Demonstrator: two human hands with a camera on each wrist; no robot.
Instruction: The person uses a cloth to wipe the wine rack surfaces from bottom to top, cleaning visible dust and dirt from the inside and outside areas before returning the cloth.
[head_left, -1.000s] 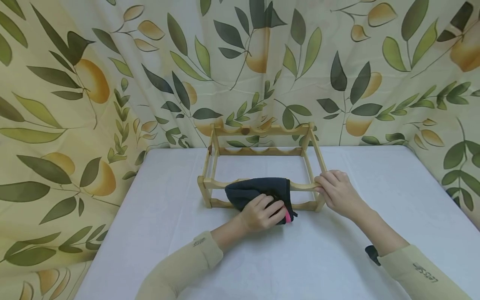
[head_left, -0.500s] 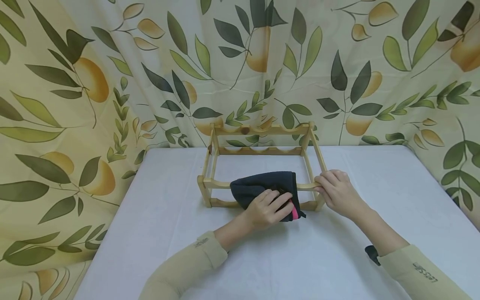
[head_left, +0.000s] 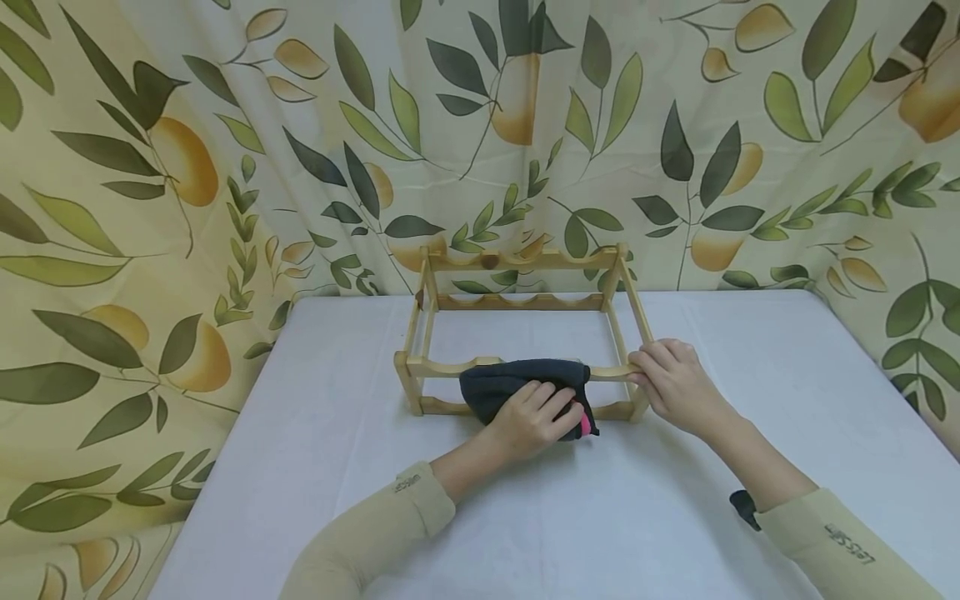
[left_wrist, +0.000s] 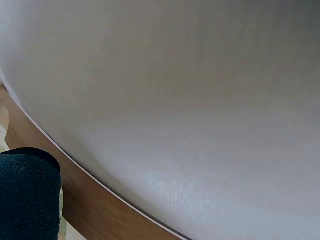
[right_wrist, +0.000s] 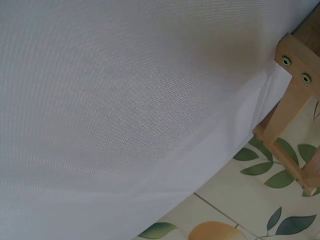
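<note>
Head view: left hand is gripping dark cloth at the front of a wooden rack, right hand clasping its near-right corner; white table is stretching either side, leaf-print curtain blocking behind.

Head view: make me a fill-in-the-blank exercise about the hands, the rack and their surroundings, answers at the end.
1. The right hand grips the near upper ____ corner of the wooden rack.
2. The dark cloth held in the left hand shows a bright ____ patch.
3. The curtain behind the table is printed with orange fruit and green ____.

Missing words: right; pink; leaves.
</note>
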